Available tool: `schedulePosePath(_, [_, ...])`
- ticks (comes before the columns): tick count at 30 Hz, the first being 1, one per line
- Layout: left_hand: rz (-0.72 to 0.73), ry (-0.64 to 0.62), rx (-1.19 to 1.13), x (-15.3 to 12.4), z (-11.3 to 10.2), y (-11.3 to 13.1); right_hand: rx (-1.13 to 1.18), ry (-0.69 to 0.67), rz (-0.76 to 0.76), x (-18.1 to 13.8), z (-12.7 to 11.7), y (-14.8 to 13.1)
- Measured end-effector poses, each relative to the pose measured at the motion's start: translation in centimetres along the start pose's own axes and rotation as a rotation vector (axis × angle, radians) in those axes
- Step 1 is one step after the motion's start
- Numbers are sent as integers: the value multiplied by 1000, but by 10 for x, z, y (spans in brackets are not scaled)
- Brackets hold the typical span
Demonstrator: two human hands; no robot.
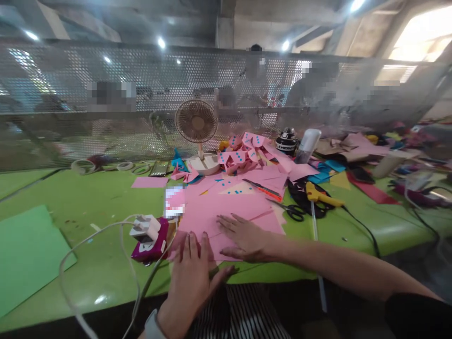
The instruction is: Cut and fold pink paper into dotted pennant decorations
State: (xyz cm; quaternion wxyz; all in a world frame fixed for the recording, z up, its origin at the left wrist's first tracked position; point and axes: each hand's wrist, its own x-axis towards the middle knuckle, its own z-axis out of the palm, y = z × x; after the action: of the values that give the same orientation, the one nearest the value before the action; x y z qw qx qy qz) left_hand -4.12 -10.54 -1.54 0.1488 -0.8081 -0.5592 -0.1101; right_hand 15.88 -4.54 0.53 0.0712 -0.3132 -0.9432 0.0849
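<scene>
Pink paper (205,212): lying flat on the green table (106,193), near its front edge.
Left hand (190,273): released, fingers outstretched and touching the paper's near left part, thumb spread wide.
Right hand (247,239): released, palm down, fingers slightly parted, touching the paper.
Scissors (287,207): at the paper's right side.

A papercraft workshop, shared by several people.
The long green counter (109,263) is strewn with pink paper (243,200), scissors (287,208), a yellow glue gun (314,193) with its cord, and a purple power strip (151,249), more like a workbench than home furniture. Behind it runs a perforated metal screen (148,134), with blurred people (256,70) beyond; overhead, bare beams (228,23) and bright lamps (161,42) suggest an industrial hall.
</scene>
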Motion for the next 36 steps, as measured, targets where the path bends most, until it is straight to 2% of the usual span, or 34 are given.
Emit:
schedulePosePath(7, [-9, -22, -11, 2, -3, 0, -130, 19, 240, -62, -5, 58])
schedulePosePath(10, [-12, -46, -12, 3, -6, 2, -200, 48, 331, -81, -5, 73])
schedulePosePath(15, [6, -82, 9, 4, -13, 2, -233, 40, 368, -90, -4, 82])
schedulePosePath(19, [79, -103, 21, 14, -32, -2, -279, 57, 361, -81, -6, 81])
schedulePosePath(22, [116, -82, 15, 30, -46, -2, -334, 109, 282, -68, -12, 74])
schedulePosePath(25, [167, -20, 2, 49, -50, 6, -364, 133, 87, -52, -17, 64])
schedulePosePath(30, [315, -87, -83, 74, -31, 26, -493, 101, -144, -38, -13, 60])
schedulePosePath(36, [389, -62, -73, 88, -10, 29, -495, 183, -165, -37, -6, 70])
